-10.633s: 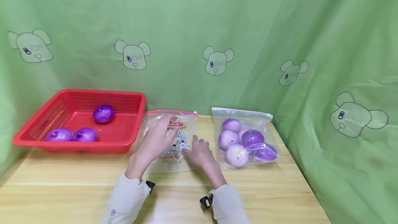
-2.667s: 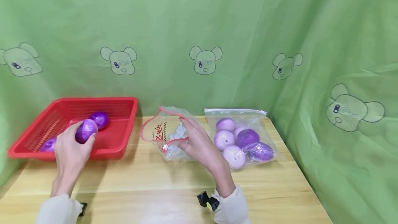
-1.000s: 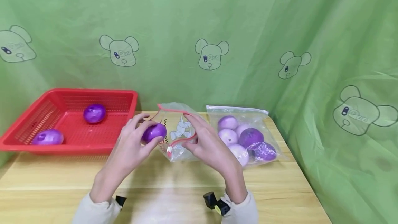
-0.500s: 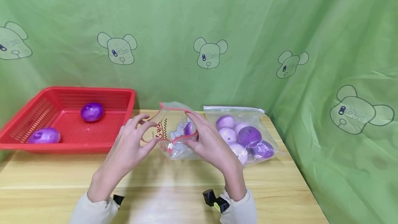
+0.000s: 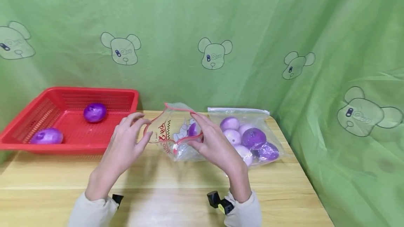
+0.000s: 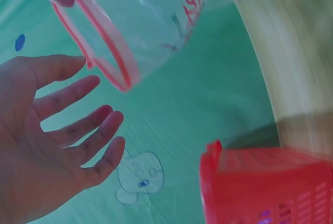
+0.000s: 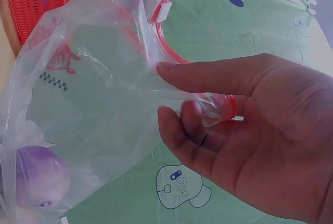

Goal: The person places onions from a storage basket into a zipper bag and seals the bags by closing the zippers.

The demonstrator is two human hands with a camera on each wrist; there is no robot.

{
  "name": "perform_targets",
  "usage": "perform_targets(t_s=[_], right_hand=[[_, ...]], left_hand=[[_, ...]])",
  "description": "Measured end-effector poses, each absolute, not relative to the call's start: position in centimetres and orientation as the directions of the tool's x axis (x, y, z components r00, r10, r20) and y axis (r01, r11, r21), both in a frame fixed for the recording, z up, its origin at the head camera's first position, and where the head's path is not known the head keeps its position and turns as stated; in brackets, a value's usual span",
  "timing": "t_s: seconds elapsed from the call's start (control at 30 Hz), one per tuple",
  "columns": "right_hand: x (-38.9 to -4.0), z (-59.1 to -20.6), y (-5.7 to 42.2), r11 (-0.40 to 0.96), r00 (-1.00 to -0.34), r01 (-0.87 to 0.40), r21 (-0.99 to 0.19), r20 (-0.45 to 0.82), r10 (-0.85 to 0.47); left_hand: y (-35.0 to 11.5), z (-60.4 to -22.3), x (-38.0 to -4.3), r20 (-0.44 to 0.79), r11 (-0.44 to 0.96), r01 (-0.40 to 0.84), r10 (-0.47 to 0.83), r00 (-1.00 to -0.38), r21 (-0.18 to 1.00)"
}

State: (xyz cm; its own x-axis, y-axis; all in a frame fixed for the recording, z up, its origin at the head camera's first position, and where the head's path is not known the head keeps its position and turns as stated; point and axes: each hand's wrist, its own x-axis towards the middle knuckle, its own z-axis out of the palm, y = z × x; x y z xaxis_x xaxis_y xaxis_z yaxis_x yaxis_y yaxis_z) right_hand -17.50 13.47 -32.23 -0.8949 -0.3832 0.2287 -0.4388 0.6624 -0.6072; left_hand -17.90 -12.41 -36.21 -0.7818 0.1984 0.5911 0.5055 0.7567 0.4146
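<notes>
In the head view a clear zip bag (image 5: 186,154) with a red zip edge and printed letters stands with its mouth spread towards the left. One purple onion (image 5: 193,129) lies inside it; the right wrist view shows this onion (image 7: 41,177) low in the bag. My right hand (image 5: 217,146) holds the bag's mouth, thumb on the near side and fingers bent inside the red edge. My left hand (image 5: 124,146) is beside the opposite edge of the mouth, fingers spread and holding nothing. In the left wrist view a fingertip is very close to the red edge; contact is unclear.
A red plastic basket (image 5: 79,148) stands at left, with one onion (image 5: 47,136) near its front wall and another onion (image 5: 94,112) further back. Right of my right hand lies a second zip bag (image 5: 238,110) with several purple and pale onions. A green curtain (image 5: 170,45) hangs behind the wooden table.
Earlier my left hand lifted an onion from the basket and carried it to the bag's mouth. That onion is now inside, and the left hand has drawn slightly left. The right hand keeps its hold.
</notes>
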Motion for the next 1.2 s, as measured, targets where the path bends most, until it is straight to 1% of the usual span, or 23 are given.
perform_targets(t_s=[0.23, 0.37, 0.63, 0.9, 1.2], right_hand=[[-17.6, -32.3, 13.5, 0.664, -0.896, -0.437, -0.606, 0.233, -0.377], [-17.7, -32.5, 13.1, 0.654, -0.885, -0.456, -0.604, 0.231, -0.404], [-17.7, -32.4, 13.1, 0.66, -0.885, -0.458, -0.595, 0.231, -0.405], [-17.7, -32.1, 13.3, 0.656, -0.884, -0.459, -0.599, 0.233, -0.407], [-17.8, -32.4, 13.4, 0.658, -0.887, -0.451, -0.603, 0.226, -0.402]], left_hand=[[-14.3, -36.6, -18.6, 0.514, 0.783, 0.421, 0.154, -0.844, 0.457], [-16.0, -37.1, -18.7, 0.487, 0.8, 0.378, 0.125, -0.864, 0.466], [-19.6, -38.4, -19.0, 0.478, 0.863, 0.355, 0.156, -0.864, 0.36], [-23.8, -38.5, -20.0, 0.382, 0.887, 0.286, 0.139, -0.914, 0.363], [-29.4, -38.7, -21.3, 0.292, 0.921, 0.21, 0.113, -0.95, 0.327]])
